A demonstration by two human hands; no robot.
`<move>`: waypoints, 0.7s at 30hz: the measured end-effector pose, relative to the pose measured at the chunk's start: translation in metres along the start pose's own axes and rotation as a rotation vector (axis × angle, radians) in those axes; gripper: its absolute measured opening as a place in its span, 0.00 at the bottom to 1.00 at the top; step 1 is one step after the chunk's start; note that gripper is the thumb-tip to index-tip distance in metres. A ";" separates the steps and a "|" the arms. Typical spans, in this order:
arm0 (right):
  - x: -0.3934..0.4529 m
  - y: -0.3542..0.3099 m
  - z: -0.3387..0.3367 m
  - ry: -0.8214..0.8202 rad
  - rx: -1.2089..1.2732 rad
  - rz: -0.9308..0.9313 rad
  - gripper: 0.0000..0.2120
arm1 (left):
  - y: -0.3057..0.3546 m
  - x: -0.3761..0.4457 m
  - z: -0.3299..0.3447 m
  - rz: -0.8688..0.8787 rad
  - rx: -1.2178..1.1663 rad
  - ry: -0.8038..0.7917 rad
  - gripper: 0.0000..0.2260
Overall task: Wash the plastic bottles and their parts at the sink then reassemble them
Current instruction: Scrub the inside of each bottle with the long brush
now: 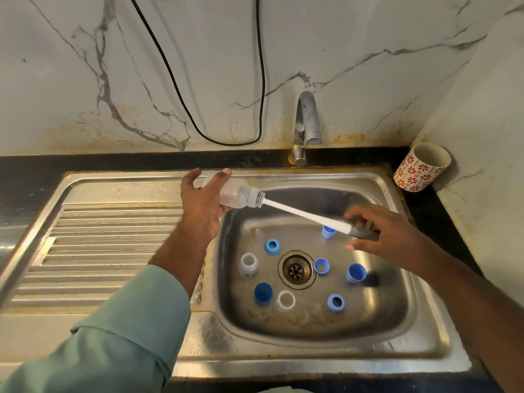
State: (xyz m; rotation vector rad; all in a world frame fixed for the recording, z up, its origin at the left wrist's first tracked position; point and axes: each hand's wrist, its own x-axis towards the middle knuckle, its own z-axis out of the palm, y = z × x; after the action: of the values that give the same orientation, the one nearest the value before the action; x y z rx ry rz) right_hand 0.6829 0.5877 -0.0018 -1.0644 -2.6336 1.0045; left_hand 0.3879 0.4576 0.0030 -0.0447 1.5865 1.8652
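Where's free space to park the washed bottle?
The ribbed drainboard left of the basin is bare, as is the flat steel rim nearest the person. The basin floor is crowded: blue caps and rings circle the drain.

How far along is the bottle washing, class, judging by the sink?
Done: the bottles are taken apart; blue caps and rings lie loose in the sink.
In hand: the left hand holds a clear bottle while the right hand works a brush at its mouth.
Left: another bottle, the parts, then reassembly. The tap shows no water.
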 end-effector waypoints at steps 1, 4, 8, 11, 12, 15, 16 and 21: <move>0.000 0.002 0.000 0.043 -0.055 -0.005 0.17 | 0.000 0.000 0.000 0.000 0.009 -0.004 0.30; 0.001 0.006 -0.001 0.201 -0.173 -0.048 0.07 | -0.001 0.001 0.000 -0.010 0.032 -0.025 0.29; 0.003 0.012 0.002 0.155 -0.187 -0.071 0.10 | -0.002 0.003 0.001 -0.022 0.040 -0.031 0.27; 0.003 0.014 0.009 0.091 -0.166 -0.083 0.11 | -0.004 0.005 0.000 -0.023 0.055 -0.023 0.27; 0.003 0.014 0.010 0.095 -0.128 -0.085 0.11 | -0.004 0.006 -0.001 -0.025 0.060 -0.025 0.26; 0.003 0.011 0.005 0.059 -0.083 -0.060 0.17 | -0.007 0.008 -0.002 -0.028 0.087 -0.036 0.26; 0.003 0.011 0.004 0.052 -0.119 -0.054 0.20 | -0.008 0.009 -0.003 -0.030 0.100 -0.038 0.26; 0.003 0.020 0.002 0.170 -0.248 -0.046 0.11 | -0.014 0.011 -0.004 -0.060 0.134 -0.051 0.27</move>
State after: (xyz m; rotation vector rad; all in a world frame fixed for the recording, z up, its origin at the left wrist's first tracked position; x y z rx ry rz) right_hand 0.6909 0.5991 -0.0166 -1.0776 -2.6754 0.5598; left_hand 0.3857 0.4597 -0.0150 0.0143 1.6533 1.6971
